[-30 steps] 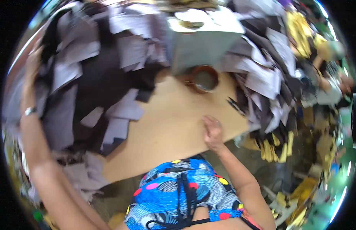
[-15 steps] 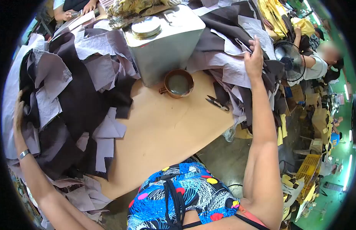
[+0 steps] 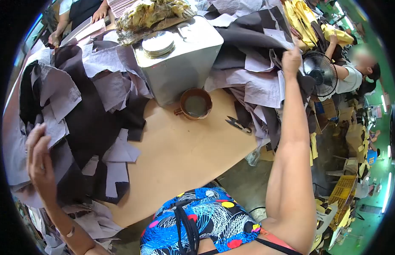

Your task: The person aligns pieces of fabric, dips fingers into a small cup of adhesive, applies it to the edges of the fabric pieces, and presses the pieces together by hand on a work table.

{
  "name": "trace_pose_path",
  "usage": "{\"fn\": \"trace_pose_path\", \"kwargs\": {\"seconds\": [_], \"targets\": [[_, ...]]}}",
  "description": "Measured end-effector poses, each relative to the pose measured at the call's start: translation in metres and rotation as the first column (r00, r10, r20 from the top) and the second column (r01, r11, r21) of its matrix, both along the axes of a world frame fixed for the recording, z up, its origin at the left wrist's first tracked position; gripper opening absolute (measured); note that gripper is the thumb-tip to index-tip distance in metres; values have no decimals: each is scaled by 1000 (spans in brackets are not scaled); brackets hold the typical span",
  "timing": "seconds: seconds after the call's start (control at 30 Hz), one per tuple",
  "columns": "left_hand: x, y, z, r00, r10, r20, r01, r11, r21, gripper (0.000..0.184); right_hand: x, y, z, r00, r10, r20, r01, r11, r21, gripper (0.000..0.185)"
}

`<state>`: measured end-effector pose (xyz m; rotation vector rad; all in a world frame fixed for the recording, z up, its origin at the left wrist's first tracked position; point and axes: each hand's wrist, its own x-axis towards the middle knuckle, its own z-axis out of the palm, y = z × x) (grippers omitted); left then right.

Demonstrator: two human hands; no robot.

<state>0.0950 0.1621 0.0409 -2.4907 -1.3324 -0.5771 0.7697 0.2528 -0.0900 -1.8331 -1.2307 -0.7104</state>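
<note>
My right hand is closed at the far right of the table, pinching the edge of a dark cloth piece on the right-hand heap. Pale lilac cloth pieces lie just below that dark one. On the left, my left hand is raised over the other heap, fingers apart and bent, with nothing in them. Under and beside it spread dark cloth pieces with lilac patches on top. Thread snips rest on the tan tabletop between the heaps.
A square metal can stands mid-table, with a round lid and a ragged yellowish bundle on top. Before it is a brown mug of cloudy liquid. A fan and a co-worker are at right; another person's hand is upper left.
My left hand has come off the far-left cloth edge, moving toward me and inward. My right hand, open before, has closed on a dark cloth piece. The view has shifted slightly.
</note>
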Motion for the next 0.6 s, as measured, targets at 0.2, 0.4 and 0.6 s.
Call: {"fn": "trace_pose_path", "kwargs": {"seconds": [0.2, 0.4, 0.6], "targets": [[82, -11, -26, 959, -204, 198, 237, 959, -158, 25, -8, -29, 47, 983, 117, -140, -131, 987, -97, 58], [143, -32, -75, 835, -196, 514, 489, 692, -531, 31, -83, -102, 106, 909, 188, 372, -266, 949, 170, 42], [227, -62, -123, 371, 367, 853, 919, -15, -394, 86, -229, -230, 91, 742, 670, -24, -658, 722, -214, 53]]}}
